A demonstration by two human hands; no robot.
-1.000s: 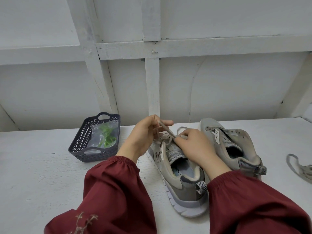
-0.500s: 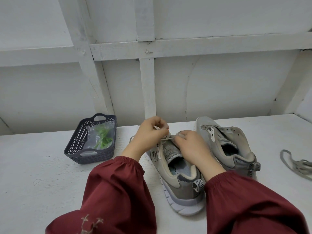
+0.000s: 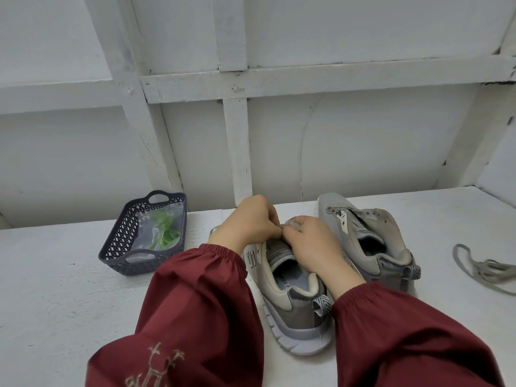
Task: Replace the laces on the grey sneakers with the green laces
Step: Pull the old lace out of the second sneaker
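Two grey sneakers stand side by side on the white table, heels toward me. Over the tongue of the near sneaker my left hand and my right hand meet, fingers curled and pinching its old grey lace; most of that lace is hidden under the hands. The far sneaker on the right has bare eyelets and no lace. The green laces lie in a clear plastic bag inside a dark basket at the left.
The dark plastic basket sits left of the shoes. A loose grey lace lies on the table at the far right. A white wall with wooden battens rises right behind the table.
My hands came lower and closer together over the near sneaker's tongue; the lace end that my left hand held up a second ago is now down between the fingertips.
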